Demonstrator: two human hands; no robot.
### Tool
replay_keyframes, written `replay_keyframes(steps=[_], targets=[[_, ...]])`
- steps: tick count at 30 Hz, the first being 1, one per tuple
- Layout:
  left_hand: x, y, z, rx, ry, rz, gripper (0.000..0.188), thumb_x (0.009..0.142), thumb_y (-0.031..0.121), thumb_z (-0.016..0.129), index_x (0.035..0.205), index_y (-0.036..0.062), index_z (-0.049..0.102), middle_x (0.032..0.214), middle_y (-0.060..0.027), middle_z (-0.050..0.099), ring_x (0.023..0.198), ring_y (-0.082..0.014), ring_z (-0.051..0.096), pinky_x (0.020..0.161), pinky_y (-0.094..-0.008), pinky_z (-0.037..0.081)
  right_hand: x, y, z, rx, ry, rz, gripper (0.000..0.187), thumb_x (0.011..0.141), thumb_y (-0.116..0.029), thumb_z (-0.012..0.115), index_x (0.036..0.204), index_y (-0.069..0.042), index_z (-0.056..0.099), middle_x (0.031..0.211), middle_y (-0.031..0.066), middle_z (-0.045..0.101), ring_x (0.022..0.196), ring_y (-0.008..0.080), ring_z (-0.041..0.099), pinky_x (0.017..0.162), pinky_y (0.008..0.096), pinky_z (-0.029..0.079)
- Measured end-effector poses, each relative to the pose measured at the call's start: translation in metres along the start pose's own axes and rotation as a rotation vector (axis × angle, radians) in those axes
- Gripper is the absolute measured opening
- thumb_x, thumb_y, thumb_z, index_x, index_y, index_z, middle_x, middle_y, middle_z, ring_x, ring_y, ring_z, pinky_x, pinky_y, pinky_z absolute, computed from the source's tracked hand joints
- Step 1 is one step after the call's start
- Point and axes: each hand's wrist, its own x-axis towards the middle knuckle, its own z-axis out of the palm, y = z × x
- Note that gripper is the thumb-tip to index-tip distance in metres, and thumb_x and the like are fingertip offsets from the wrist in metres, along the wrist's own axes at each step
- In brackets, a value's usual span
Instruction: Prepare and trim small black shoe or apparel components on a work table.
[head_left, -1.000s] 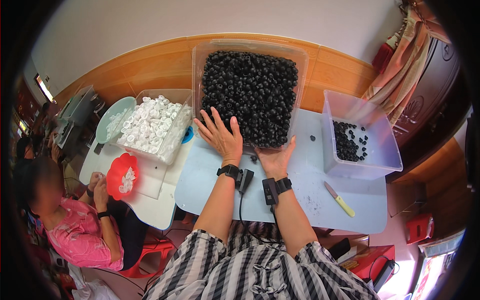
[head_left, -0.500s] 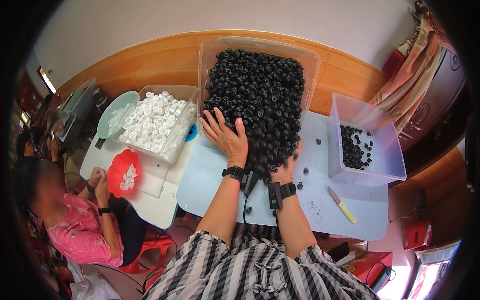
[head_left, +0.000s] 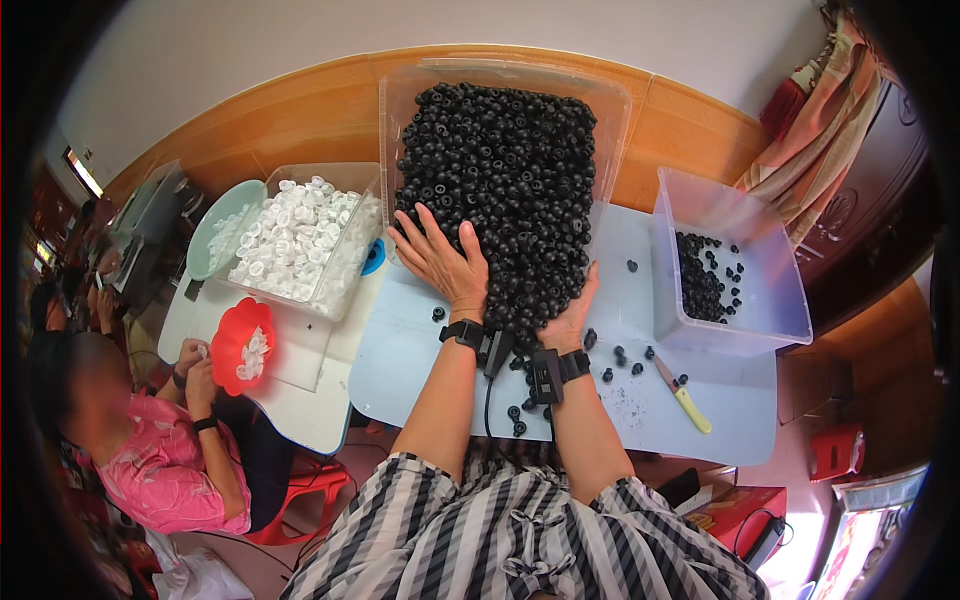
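Loose black parts (head_left: 519, 412) and a knife (head_left: 690, 408) lie on the blue worktop (head_left: 405, 370). The right hand (head_left: 568, 320) cups the near right edge of the heap (head_left: 505, 170); its fingers are mostly hidden, so I cannot tell whether they are apart or together. The left hand (head_left: 455, 275), fingers spread apart, lies over the heap's near left side. The heap of black parts fills a clear tub (head_left: 613, 115); a bin (head_left: 770, 315) holding fewer stands to its right.
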Motion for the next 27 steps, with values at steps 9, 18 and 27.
replay_keyframes(steps=[9, 18, 27], targets=[[-0.001, 0.005, 0.006, -0.041, -0.014, -0.020, 0.068, 0.101, 0.046, 0.043, 0.155, 0.0083, 0.025, 0.162, -0.0192, 0.014, 0.150, -0.0424, 0.003, 0.119, -0.0547, 0.007, 0.012, -0.003, -0.015, 0.012, 0.042, -0.025, 0.068, 0.090, -0.061, 0.053, 0.131, -0.007, 0.058, 0.130, 0.0115, 0.061, 0.116, 0.0314, 0.059, 0.101, 0.0453, 0.047], [-0.002, 0.003, 0.008, -0.075, -0.032, -0.048, 0.070, 0.100, 0.047, 0.044, 0.156, 0.0085, 0.024, 0.162, -0.0203, 0.012, 0.150, -0.0421, -0.001, 0.119, -0.0567, 0.004, 0.019, -0.002, -0.022, -0.021, 0.069, -0.062, 0.064, 0.092, -0.058, 0.052, 0.130, -0.007, 0.059, 0.130, 0.0112, 0.061, 0.116, 0.0308, 0.059, 0.101, 0.0447, 0.048], [-0.003, 0.004, 0.008, -0.084, -0.023, -0.036, 0.071, 0.100, 0.047, 0.044, 0.156, 0.0089, 0.024, 0.163, -0.0203, 0.012, 0.150, -0.0428, 0.000, 0.118, -0.0575, 0.004, 0.025, -0.004, -0.029, -0.055, 0.085, -0.096, 0.059, 0.091, -0.055, 0.054, 0.127, -0.010, 0.062, 0.129, 0.0089, 0.062, 0.116, 0.0294, 0.059, 0.100, 0.0449, 0.048]])
